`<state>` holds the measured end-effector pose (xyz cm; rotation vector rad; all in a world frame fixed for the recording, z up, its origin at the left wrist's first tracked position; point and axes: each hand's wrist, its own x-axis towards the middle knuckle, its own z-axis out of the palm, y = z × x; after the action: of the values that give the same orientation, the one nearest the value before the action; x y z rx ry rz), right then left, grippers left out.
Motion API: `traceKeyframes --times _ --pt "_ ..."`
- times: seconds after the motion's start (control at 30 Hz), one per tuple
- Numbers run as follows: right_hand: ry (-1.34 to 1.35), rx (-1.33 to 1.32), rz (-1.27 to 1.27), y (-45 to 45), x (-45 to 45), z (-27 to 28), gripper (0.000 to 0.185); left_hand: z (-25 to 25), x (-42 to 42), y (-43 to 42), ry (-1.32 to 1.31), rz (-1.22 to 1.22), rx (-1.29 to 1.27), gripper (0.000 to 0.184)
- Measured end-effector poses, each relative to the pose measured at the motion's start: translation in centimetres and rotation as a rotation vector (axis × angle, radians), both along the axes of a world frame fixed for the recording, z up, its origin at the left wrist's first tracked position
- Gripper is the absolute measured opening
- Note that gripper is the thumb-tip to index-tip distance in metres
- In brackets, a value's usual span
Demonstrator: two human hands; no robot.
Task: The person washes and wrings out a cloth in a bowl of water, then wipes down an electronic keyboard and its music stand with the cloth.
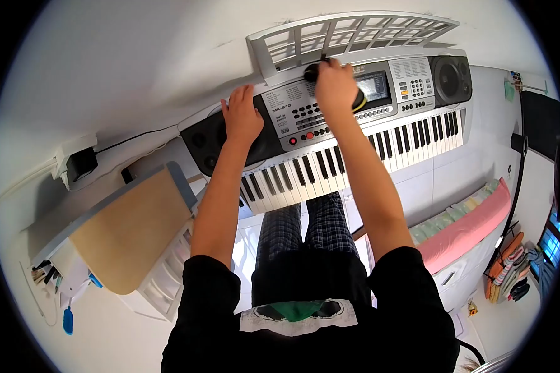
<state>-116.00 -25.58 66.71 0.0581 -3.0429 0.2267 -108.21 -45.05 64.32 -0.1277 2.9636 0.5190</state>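
Observation:
A silver and black electronic keyboard [325, 130] lies in front of me, angled up to the right. My left hand [242, 117] rests at its upper left, over the edge of the left speaker [218, 133], fingers apart and holding nothing. My right hand [336, 90] is closed around a black object [312, 73] with a yellow edge, over the control panel beside the display [373, 87]. The hand covers most of this object, so I cannot tell its kind. The slatted music stand [348, 37] rises just behind the right hand.
A wall adapter [81, 163] with a cable is at the left. Below it stands a wooden-topped piece of furniture [134, 230]. To the right are a bed with a pink roll [463, 236] and a stack of folded clothes [509, 273].

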Motion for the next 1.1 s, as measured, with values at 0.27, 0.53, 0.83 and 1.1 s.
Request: traceKeyframes --times 0.27,0.53,0.83,1.1 --pt "-0.113 -0.142 0.249 -7.0 2.9 0.4 0.010 -0.3 -0.2 0.3 0.005 0.048 0.010 0.054" --pt "-0.041 -0.075 0.041 4.7 -1.4 0.2 0.013 -1.0 -0.8 0.6 0.017 0.083 -0.026 0.051" --pt "-0.106 0.038 0.023 9.8 -3.2 -0.5 0.015 -1.4 -0.8 0.6 0.044 0.118 0.033 0.051" --pt "-0.086 0.029 0.312 4.6 -2.0 -0.3 0.014 -2.5 -0.8 0.6 0.069 0.160 0.007 0.050"
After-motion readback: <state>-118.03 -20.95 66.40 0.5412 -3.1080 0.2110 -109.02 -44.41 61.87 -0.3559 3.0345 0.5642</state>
